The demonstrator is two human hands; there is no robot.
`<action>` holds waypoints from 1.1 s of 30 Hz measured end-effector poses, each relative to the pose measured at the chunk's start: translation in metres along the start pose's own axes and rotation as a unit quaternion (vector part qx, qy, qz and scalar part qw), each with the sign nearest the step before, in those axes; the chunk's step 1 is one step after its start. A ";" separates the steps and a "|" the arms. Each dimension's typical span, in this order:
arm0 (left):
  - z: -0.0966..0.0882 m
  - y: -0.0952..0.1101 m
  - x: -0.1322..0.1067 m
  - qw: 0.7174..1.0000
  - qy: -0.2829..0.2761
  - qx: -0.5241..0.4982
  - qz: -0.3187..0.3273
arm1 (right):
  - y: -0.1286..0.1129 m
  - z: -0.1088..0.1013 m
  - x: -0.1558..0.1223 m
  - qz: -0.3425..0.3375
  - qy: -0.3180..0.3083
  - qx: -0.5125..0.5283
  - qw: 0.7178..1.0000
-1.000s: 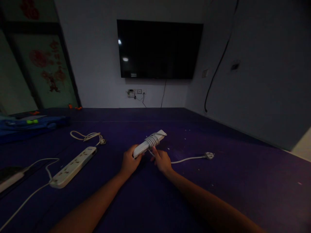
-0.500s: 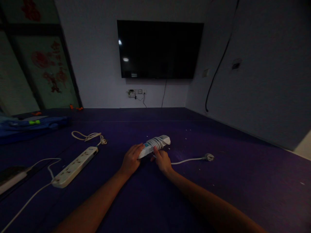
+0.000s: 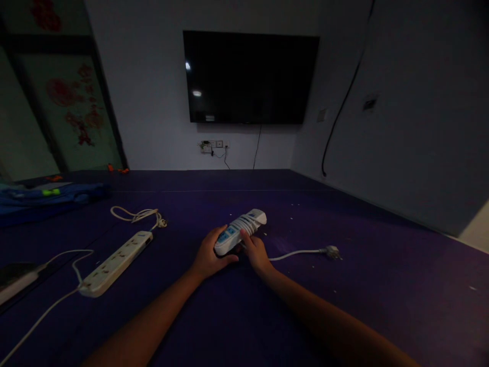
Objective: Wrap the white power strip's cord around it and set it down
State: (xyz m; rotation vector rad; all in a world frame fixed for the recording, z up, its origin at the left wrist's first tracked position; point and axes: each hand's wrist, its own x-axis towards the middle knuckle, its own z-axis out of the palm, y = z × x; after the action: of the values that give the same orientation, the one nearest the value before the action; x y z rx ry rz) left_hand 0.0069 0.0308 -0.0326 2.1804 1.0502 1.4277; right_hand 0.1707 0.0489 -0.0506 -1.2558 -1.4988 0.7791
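A white power strip (image 3: 228,241) with blue sockets lies tilted between my hands, its white cord (image 3: 244,223) wound in several turns round the far half. My left hand (image 3: 211,255) cradles the near end, fingers along the left side and thumb stretched out below. My right hand (image 3: 256,254) is closed at the strip's right side, with the thumb against the windings and the cord in its grip; its other fingers are mostly hidden. From there a loose length of cord runs right across the purple floor covering (image 3: 305,306) to a plug (image 3: 331,252).
Left of my hands lies a second white power strip (image 3: 114,265), its cord (image 3: 139,215) looped beyond it. Another pale strip (image 3: 17,286) is cut off at the left edge. Blue cloth (image 3: 72,193) lies farther back. A television (image 3: 252,76) hangs on the far wall.
The wound strip has rolled so its blue sockets face up more. My left hand has shifted from over the near end to its side, thumb now showing. The plug has moved slightly right.
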 end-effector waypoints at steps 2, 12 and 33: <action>0.004 0.003 0.000 0.992 0.006 -0.096 -0.076 | 0.000 0.000 0.001 0.001 0.003 0.026 1.000; 0.007 0.006 0.003 0.931 0.034 -0.235 -0.277 | 0.001 -0.002 -0.001 0.006 0.001 -0.042 0.999; 0.000 -0.007 0.005 0.970 0.140 -0.095 -0.175 | -0.017 -0.006 -0.011 -0.013 0.018 -0.194 0.981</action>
State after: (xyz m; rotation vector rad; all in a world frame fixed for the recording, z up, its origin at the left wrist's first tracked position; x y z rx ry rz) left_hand 0.0049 0.0392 -0.0340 1.5958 1.2605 1.6158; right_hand 0.1707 0.0333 -0.0363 -1.5232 -1.6856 0.4541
